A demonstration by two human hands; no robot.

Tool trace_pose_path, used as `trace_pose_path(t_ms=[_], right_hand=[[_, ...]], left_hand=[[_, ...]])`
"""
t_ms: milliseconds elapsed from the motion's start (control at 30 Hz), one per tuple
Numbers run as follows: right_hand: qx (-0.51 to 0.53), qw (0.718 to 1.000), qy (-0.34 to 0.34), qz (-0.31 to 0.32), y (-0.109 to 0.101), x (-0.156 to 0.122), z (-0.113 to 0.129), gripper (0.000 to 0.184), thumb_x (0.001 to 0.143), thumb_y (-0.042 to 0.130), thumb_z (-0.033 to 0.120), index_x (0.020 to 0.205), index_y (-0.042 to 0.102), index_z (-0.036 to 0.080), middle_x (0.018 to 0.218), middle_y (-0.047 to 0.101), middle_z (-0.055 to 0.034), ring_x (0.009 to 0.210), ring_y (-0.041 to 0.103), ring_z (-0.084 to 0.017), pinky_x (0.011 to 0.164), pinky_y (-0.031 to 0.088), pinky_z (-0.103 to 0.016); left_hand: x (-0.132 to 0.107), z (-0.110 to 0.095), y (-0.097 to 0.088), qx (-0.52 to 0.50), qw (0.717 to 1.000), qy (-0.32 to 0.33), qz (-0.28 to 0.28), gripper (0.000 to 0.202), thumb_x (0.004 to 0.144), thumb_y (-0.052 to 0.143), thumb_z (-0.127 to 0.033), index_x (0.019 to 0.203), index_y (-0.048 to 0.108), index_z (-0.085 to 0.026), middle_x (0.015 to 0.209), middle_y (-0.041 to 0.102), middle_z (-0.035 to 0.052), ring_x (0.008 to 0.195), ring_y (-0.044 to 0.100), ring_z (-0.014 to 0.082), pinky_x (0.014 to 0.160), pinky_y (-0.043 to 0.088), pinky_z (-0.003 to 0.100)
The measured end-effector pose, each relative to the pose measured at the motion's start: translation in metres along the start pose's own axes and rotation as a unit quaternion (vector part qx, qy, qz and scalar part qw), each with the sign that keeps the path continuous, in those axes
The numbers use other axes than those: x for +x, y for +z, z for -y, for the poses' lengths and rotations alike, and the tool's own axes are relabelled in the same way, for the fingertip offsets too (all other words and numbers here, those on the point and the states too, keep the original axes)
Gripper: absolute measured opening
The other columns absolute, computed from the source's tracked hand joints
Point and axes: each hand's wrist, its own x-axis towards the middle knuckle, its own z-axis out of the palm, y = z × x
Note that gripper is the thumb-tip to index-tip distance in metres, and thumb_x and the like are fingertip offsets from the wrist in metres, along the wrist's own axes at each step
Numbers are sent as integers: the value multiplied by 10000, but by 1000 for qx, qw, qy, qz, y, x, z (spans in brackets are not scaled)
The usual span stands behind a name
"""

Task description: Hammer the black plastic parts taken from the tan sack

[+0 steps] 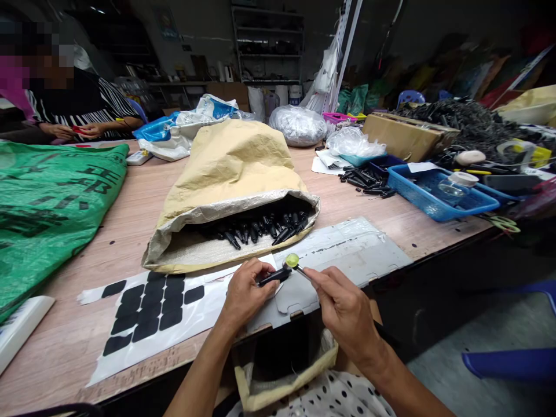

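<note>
My left hand (249, 289) grips a black tapered tube (275, 276), its end pointing right over the grey board (343, 252). A slim, metallic-looking stick (300, 270) is pinched in my right hand (345, 307). Between the two hands, where stick and tube come together, is a small round yellow-green piece (292, 260); which of them it belongs to I cannot tell. Just beyond my hands lies a yellow woven sack (234, 156), its mouth facing me, with many similar black tapered parts (256, 229) inside.
White sheets with black rounded-square stickers (150, 307) lie left of my hands. A green sack (56, 208) covers the far left. Blue baskets (438, 194) and loose black parts (369, 179) are at right. Below the table edge sits an open sack (286, 394). Another person (87, 104) works across the table.
</note>
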Motion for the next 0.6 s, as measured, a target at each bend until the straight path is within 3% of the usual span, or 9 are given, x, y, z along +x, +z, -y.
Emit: trace_pose_path(t_ms=[233,600], right_hand=[[31,997,25,-59,-19,15,-6,337,1009,494,203,1255,714,272,925,686,-53,865,656,-161,845,550,-292],[23,999,38,24,3,-2,-3,389,999,468,157,1293,685,289,900,653,-29,842,646,-144,800,528,-243]], left_hand=[[-1,0,0,-5,1000,-9,-2,118,803,661,-234,921,662,-229,923,647,10,851,595,194,738,453,305],[-1,-1,-1,9,1000,0,-1,126,809,669,-247,934,652,-233,902,659,4,848,609,194,745,474,301]])
